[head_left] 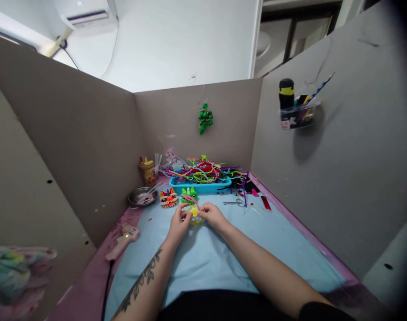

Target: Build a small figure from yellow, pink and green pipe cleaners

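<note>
Between my two hands is a small yellow pipe-cleaner piece, round in outline, just above the blue cloth. My left hand closes its fingers on the left side of it. From the right, my right hand pinches at its upper edge. A pink pipe cleaner sticks up and leftward from between the hands; which fingers hold it I cannot tell. Right behind stands a green pipe-cleaner figure with pointed ears, and left of it an orange and white figure.
A blue tray heaped with coloured pipe cleaners is at the back. Scissors lie on the right. On the left are a metal bowl and a pink glue gun with its cord. Grey panels enclose three sides.
</note>
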A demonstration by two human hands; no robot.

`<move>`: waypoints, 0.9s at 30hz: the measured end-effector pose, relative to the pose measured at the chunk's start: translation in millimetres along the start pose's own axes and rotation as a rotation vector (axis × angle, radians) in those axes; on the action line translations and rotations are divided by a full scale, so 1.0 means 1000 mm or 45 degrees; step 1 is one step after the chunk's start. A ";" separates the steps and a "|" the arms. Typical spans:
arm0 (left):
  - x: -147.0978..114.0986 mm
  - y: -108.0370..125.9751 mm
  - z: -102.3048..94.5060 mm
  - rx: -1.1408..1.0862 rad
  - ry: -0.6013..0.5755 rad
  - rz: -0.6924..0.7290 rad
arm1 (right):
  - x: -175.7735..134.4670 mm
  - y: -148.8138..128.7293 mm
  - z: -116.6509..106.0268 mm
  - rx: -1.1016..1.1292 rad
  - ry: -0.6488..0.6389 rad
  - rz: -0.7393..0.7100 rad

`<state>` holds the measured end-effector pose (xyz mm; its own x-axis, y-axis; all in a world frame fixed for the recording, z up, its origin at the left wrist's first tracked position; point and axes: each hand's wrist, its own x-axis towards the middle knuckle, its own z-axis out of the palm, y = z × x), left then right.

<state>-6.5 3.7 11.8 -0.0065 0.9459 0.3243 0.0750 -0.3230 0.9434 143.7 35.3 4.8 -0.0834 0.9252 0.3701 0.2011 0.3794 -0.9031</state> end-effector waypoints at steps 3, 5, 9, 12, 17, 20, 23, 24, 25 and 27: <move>0.000 -0.001 0.000 -0.045 -0.049 -0.009 | -0.001 0.000 0.001 -0.010 -0.012 -0.048; 0.001 -0.002 -0.001 -0.079 -0.059 -0.027 | -0.001 0.001 0.002 -0.013 -0.008 -0.061; 0.003 -0.005 -0.002 -0.131 -0.012 -0.050 | -0.001 0.001 0.002 0.024 -0.022 -0.004; 0.004 -0.006 -0.002 -0.123 -0.005 -0.039 | -0.002 0.000 0.001 0.058 -0.078 0.022; 0.001 -0.001 0.001 -0.060 -0.006 0.008 | -0.004 -0.003 0.002 0.057 -0.101 0.018; 0.000 0.001 0.002 -0.086 -0.015 -0.010 | -0.004 -0.004 0.003 0.082 -0.087 0.006; 0.000 0.000 0.001 -0.090 -0.023 0.004 | -0.003 -0.005 0.001 0.115 -0.105 0.035; 0.001 -0.001 0.000 -0.082 -0.018 0.019 | -0.003 -0.005 0.000 0.102 -0.104 0.043; 0.001 -0.002 -0.001 -0.072 -0.008 0.035 | -0.002 -0.005 -0.002 0.078 -0.093 0.041; 0.002 -0.004 -0.002 -0.051 0.004 0.063 | -0.002 -0.007 -0.005 0.012 -0.029 0.003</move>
<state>-9.0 6.7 8.3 -0.0069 0.9288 0.3705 0.0353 -0.3701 0.9283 147.4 31.1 11.9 -0.1049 0.9259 0.3630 0.1922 0.3770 -0.9061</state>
